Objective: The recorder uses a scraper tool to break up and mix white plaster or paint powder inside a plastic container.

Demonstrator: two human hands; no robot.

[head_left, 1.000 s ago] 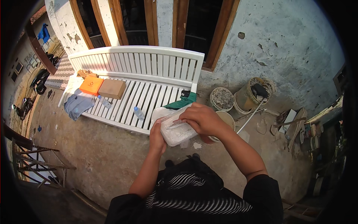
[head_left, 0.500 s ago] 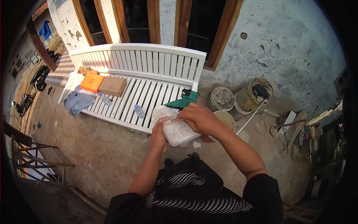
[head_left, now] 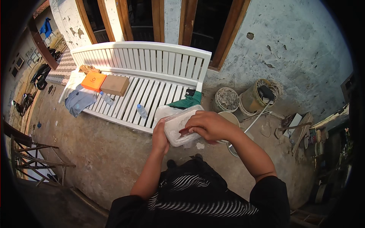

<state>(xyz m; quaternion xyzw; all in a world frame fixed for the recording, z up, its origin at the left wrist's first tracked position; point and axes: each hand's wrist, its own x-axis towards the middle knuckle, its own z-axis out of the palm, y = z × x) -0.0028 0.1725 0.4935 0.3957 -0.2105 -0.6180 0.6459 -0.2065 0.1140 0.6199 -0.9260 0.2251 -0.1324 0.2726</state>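
I hold a clear plastic container [head_left: 178, 125] with white contents in front of my chest, above the concrete floor. My left hand [head_left: 159, 136] grips its left end from below. My right hand [head_left: 208, 125] lies over its right side, fingers curled on the rim, with a small dark red thing under the fingertips. Just beyond the container stands a white slatted bench [head_left: 152, 76], and a clear plastic bag [head_left: 164, 111] lies on the bench edge behind my hands.
On the bench lie an orange box [head_left: 93, 81], a brown cardboard box [head_left: 115, 85], grey cloth [head_left: 78, 99], a small water bottle [head_left: 141, 111] and green cloth [head_left: 187, 102]. Buckets [head_left: 227, 98] and tools crowd the floor at right. A metal rack [head_left: 34, 159] stands at left.
The container has tilted and shifted slightly left in my hands; my right hand slid across its top toward the right rim.
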